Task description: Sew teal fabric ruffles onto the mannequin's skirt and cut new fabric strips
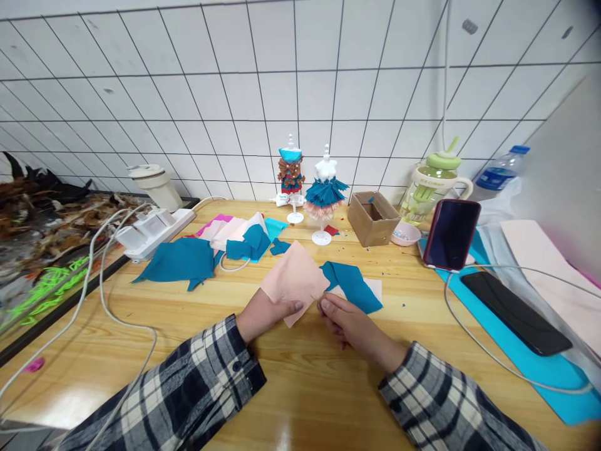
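Observation:
My left hand [265, 313] holds a piece of pink crepe paper [295, 275], thumb on top and the other fingers hidden beneath it. At the paper's right corner, the thumb and fingers of my right hand [345, 319] are pinched together on its edge. Just behind my right hand lies folded teal crepe paper [352, 285] over a paler piece. Further back, a small white dress form [325, 168] wears a ruffled skirt [325, 193] of teal strips above pink ones. Beside it is a second dressed form [290, 172] with brown bows.
Teal scraps [178, 260] and a power strip [157, 232] with cables lie at left. A cardboard box [373, 218], a pink bowl [405, 233], a propped phone [451, 233] and a green-lidded bottle [429, 185] stand at right. A black phone [516, 312] rests on blue sheets.

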Motion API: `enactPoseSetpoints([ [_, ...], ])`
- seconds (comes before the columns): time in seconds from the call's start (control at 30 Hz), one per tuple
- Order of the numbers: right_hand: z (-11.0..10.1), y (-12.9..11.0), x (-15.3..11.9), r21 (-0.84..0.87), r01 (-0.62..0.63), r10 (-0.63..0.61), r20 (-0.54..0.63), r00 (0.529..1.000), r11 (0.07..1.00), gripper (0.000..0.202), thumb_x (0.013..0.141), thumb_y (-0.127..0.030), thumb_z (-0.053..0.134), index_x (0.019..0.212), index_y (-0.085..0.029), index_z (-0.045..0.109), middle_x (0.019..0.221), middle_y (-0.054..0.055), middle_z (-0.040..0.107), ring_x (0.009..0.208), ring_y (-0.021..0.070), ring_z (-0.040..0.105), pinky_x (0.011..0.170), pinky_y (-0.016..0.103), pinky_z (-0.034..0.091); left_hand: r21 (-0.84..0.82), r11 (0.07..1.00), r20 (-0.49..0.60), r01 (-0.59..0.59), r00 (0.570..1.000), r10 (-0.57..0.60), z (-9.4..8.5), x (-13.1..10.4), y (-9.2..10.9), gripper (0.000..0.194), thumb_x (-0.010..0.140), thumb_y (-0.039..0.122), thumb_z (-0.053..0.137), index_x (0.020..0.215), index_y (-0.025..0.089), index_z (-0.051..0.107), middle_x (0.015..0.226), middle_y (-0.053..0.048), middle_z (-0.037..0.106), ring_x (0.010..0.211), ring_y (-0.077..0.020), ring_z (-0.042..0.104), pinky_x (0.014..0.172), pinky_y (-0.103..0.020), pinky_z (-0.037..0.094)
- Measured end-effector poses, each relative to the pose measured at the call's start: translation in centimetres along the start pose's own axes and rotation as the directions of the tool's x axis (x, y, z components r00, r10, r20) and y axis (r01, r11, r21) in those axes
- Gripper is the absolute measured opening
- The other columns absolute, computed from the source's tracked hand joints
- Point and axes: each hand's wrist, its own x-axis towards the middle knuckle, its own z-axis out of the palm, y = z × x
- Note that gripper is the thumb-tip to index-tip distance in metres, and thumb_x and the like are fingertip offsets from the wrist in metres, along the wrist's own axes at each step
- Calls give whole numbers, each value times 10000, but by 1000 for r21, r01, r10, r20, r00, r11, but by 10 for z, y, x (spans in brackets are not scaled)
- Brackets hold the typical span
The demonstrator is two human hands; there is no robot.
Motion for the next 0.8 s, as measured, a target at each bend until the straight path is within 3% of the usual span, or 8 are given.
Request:
enactPoseSetpoints([
  [0.33, 0, 1, 0, 4, -10, 10, 6, 1000, 1000, 383, 878, -602, 405, 805, -227, 442, 555, -75, 331, 431, 75, 297, 322, 151, 303, 13, 1000, -21, -5, 1000, 5, 2, -1, -2, 810, 659, 327, 798, 1358, 155, 427, 1326, -144, 572, 1231, -311, 528, 1077, -488, 385],
  [0.57, 1, 0, 0, 23, -16, 16, 10, 1000, 1000, 381, 869, -600, 424, 795, -227, 436, 559, -73, 337, 434, 76, 294, 321, 155, 308, 104, 993, -57, -49, 997, 55, 1, -1, -1, 653, 687, 368, 774, 1257, 148, 545, 1298, -133, 597, 1220, -314, 536, 1097, -485, 358],
  [0.8, 2, -3, -1, 21, -42, 42, -15, 999, 999, 371, 873, -591, 416, 798, -228, 437, 540, -79, 332, 412, 73, 281, 321, 163, 301, 122, 992, -57, -17, 998, 24, 4, -2, 5, 729, 684, 372, 772, 1315, 153, 482, 1331, -132, 570, 1244, -308, 515, 1091, -480, 371],
])
